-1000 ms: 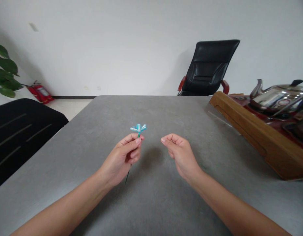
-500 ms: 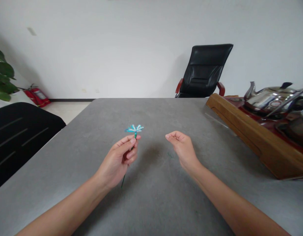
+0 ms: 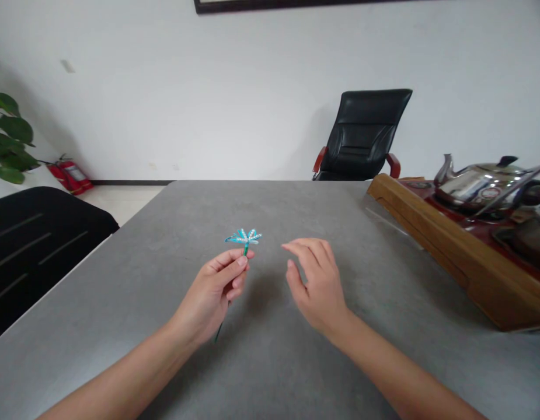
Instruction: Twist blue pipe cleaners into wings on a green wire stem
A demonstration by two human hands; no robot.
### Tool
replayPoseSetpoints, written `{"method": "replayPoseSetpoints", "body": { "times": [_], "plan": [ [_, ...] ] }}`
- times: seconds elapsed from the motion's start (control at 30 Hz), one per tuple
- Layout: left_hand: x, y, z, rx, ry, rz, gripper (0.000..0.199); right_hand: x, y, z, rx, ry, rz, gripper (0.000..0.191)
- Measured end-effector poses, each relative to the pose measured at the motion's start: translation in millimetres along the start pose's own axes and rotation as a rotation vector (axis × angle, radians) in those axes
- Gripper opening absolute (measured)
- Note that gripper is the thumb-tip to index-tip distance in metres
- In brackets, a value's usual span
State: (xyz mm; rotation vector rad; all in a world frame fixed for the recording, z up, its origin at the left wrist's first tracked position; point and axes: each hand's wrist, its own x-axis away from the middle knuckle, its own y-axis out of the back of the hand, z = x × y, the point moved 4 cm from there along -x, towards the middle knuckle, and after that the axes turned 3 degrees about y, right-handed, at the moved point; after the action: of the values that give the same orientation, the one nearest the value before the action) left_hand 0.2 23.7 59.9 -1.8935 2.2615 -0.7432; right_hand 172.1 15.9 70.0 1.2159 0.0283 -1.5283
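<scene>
- Since the earlier frame, the right hand [image 3: 317, 289] has opened: its fingers [image 3: 302, 248] have uncurled, and the thumb stands apart from them, holding nothing.
- The left hand [image 3: 211, 297] pinches the flower's wire stem [image 3: 219, 332] between thumb and curled fingers.
- The stem runs nearly upright, leaning slightly, its tail towards the person.
- The flower [image 3: 243, 237], teal-and-white beaded petals fanned out, sits above the table [image 3: 121, 280].

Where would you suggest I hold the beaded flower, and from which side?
Grip the beaded flower by its thin green stem just under the petals, from the side, as the left hand does; the stem stands nearly upright, and the spread petals look delicate.
</scene>
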Motion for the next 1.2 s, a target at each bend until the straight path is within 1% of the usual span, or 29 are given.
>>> {"method": "replayPoseSetpoints", "body": {
  "times": [0.03,0.1,0.17,0.23,0.3,0.37,0.43,0.5,0.57,0.77,0.93,1.03,1.2],
  "plan": [
    [0.8,-1.1,1.1,-0.02,-0.001,-0.003,0.018,0.2,-2.3,9.7,-0.102,-0.014,0.038,0.027],
    [2.2,-4.0,4.2,-0.056,0.001,0.008,0.018,1.6,-11.1,22.0,-0.304,-0.128,0.118,0.024],
    [3.1,-6.6,8.2,-0.085,0.01,0.023,0.019,4.5,-23.8,27.1,-0.521,-0.255,0.203,0.023],
    [3.2,-7.4,12.1,-0.105,0.024,0.03,0.021,8.1,-35.6,25.3,-0.7,-0.389,0.271,0.018],
    [2.8,-6.2,14.2,-0.116,0.025,0.019,0.022,11.2,-41.4,18.4,-0.781,-0.523,0.272,0.018],
    [2.3,-4.4,14.6,-0.118,0.02,0.009,0.023,12.9,-41.0,10.8,-0.818,-0.637,0.217,0.018],
    [2.1,-3.5,14.6,-0.116,0.03,0.015,0.022,13.1,-38.0,6.6,-0.864,-0.705,0.16,0.018],
    [2.0,-3.6,15.0,-0.098,0.054,0.029,0.02,13.0,-36.0,5.3,-0.906,-0.752,0.137,0.024],
    [1.8,-4.1,15.4,-0.05,0.068,0.047,0.017,13.3,-35.6,5.0,-0.929,-0.794,0.137,0.025],
    [1.4,-8.5,18.0,0.145,0.131,0.176,0.011,14.0,-36.4,4.6,-0.993,-0.853,0.131,0.031],
    [2.0,-10.6,15.0,0.194,0.121,0.182,0.013,16.2,-38.3,4.7,-1.104,-0.966,0.148,0.028],
    [1.9,-10.7,15.4,0.173,0.13,0.175,0.017,16.8,-38.5,4.8,-1.145,-0.988,0.14,0.028],
    [1.9,-8.6,12.8,0.218,0.061,0.162,0.01,17.8,-37.7,2.4,-1.167,-1.016,0.118,0.029]
  ]
}}
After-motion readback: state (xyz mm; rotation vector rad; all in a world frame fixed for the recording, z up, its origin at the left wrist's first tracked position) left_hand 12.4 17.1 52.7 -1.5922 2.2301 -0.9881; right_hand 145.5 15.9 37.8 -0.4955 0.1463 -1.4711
